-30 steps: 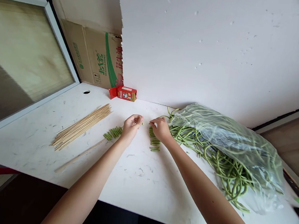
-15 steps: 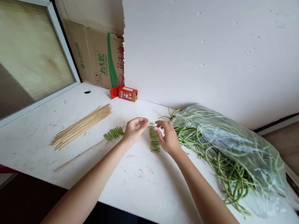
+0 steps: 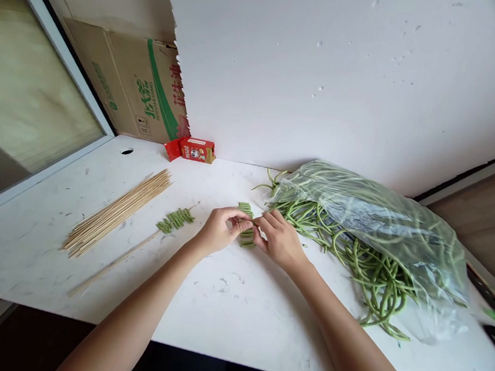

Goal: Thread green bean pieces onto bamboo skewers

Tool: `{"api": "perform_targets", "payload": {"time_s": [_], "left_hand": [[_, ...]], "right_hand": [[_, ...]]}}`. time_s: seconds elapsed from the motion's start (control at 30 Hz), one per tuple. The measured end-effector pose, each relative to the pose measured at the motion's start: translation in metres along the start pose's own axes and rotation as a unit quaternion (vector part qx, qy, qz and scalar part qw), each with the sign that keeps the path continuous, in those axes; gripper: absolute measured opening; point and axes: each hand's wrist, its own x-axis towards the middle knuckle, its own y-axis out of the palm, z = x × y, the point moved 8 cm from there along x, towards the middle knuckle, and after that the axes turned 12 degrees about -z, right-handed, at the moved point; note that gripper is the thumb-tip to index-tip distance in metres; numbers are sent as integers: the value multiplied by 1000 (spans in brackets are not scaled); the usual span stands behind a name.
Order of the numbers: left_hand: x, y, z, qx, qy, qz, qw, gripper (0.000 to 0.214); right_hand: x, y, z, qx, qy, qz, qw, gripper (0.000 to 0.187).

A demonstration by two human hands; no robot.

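My left hand (image 3: 222,228) and my right hand (image 3: 281,239) meet over the middle of the table, fingers pinched together. Between their fingertips shows a thin piece of green bean (image 3: 251,221), mostly covered by the fingers. Under and behind the fingertips, short cut bean pieces (image 3: 245,208) lie in a row on the white tabletop, partly hidden by my hands. Left of my left hand rests a wooden skewer (image 3: 112,264) with several bean pieces (image 3: 176,220) threaded near its far end.
A bundle of bare skewers (image 3: 117,214) lies at the left. Long green beans (image 3: 388,292) spill from a clear plastic bag (image 3: 426,238) at the right. A red packet (image 3: 196,149) and a cardboard box (image 3: 130,86) stand at the back. A glass-panelled frame (image 3: 32,100) borders the left side.
My hands have come together and lowered towards the bean row; my right fingers, spread before, have closed at the bean piece. The whole view has shifted slightly.
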Motion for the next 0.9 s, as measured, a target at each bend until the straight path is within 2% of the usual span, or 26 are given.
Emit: {"api": "perform_targets", "payload": {"time_s": [0.1,0.2,0.3,0.47,0.6,0.7,0.8,0.9], "left_hand": [[-3,4,-5,47,19,28,998,27],[-6,9,-7,58,39,56,996,31],[-8,12,-6,12,18,71,997,36],[-11,21,-5,-96,-44,100,989,46],[-13,25,-5,-147,-78,104,981,52],[-14,28,-2,-175,-99,103,974,54],[-15,31,2,-198,-119,94,968,55],[-15,32,7,-233,-144,85,958,55]], "right_hand": [[0,-2,3,-22,-14,11,1000,22],[-2,-1,6,16,-9,25,1000,24],[-3,-4,8,109,18,16,994,26],[-5,-11,11,235,72,-44,968,32],[-12,-6,4,290,144,-90,942,39],[-17,1,0,332,199,-98,917,43],[-19,4,1,400,257,-99,874,44],[-19,-2,8,460,283,-104,835,41]]}}
